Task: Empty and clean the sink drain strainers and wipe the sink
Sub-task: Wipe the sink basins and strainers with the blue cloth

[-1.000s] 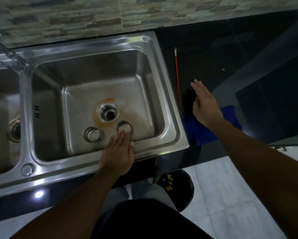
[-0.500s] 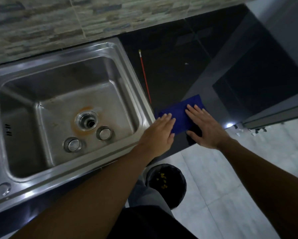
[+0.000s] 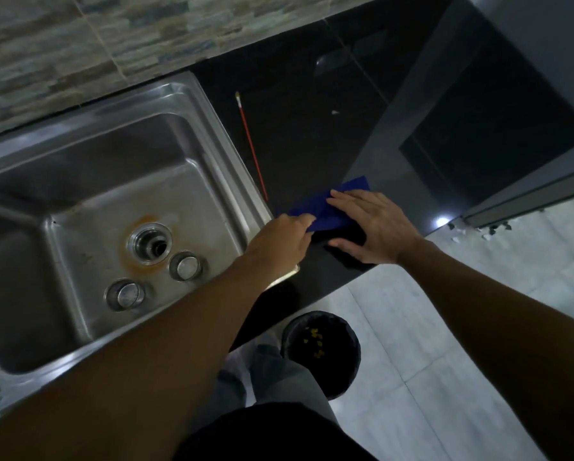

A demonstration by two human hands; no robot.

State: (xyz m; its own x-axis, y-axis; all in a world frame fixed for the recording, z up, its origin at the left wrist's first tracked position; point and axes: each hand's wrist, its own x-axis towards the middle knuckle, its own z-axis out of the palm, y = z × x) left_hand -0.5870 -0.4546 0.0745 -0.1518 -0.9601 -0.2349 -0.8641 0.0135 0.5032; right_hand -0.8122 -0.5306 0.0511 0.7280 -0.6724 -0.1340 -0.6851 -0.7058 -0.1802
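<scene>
A steel sink [image 3: 225, 151] fills the left of the view, with an open drain hole [image 3: 150, 243] ringed by an orange stain. Two round metal strainers lie on the basin floor, one [image 3: 185, 266] just right of the drain and one [image 3: 125, 294] nearer the front. A blue cloth [image 3: 332, 207] lies on the black counter [image 3: 312, 128] right of the sink. My left hand [image 3: 280, 242] grips the cloth's left edge with curled fingers. My right hand [image 3: 375, 224] lies flat on the cloth, fingers straight.
A thin red stick [image 3: 251, 146] lies on the counter along the sink's right rim. A black bin [image 3: 320, 347] with yellow scraps inside stands on the pale tiled floor below the counter edge. A tiled wall [image 3: 112, 38] runs behind the sink.
My left hand left the strainer in the basin and crossed to the cloth, where its fingers have curled onto the edge. My right hand came down flat on the cloth. The view swung right.
</scene>
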